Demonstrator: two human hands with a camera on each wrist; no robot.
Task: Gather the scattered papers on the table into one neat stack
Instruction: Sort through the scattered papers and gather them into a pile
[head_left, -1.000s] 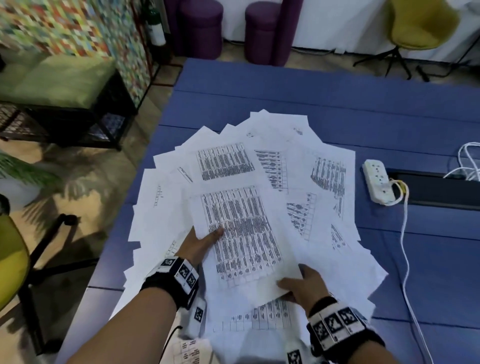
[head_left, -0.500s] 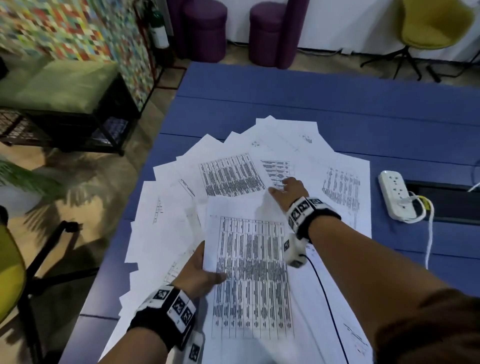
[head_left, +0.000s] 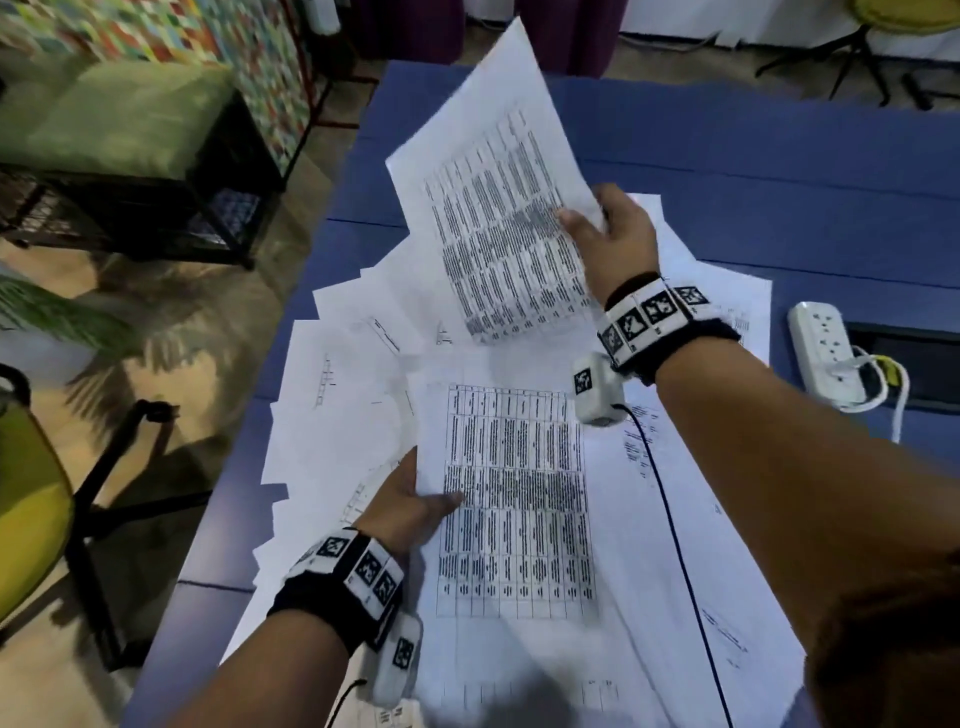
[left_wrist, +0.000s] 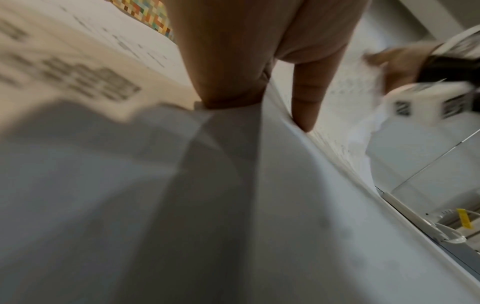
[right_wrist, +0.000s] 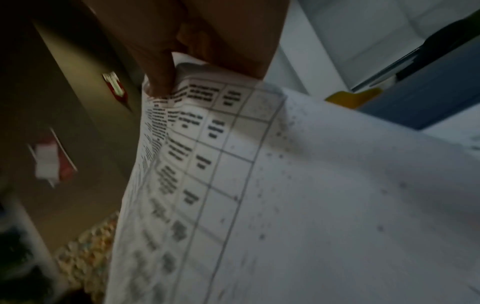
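Blue table (head_left: 779, 171): far half (paper-free)

White power strip (head_left: 826, 353) on blue table (head_left: 779, 171); green bench (head_left: 119, 114).

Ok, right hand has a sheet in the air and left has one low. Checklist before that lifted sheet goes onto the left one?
1. Right hand grips the lifted sheet at its edge: ok.
2. Lifted sheet is clear of the spread: ok.
3. Left hand holds the receiving sheet, thumb on top: ok.
4. Sheets aligned: not ok, the lifted one is tilted against the other.
5. Only one sheet pinched in the right hand: cannot tell.
6. Scattered papers gathered: not ok, many lie fanned on the blue table.
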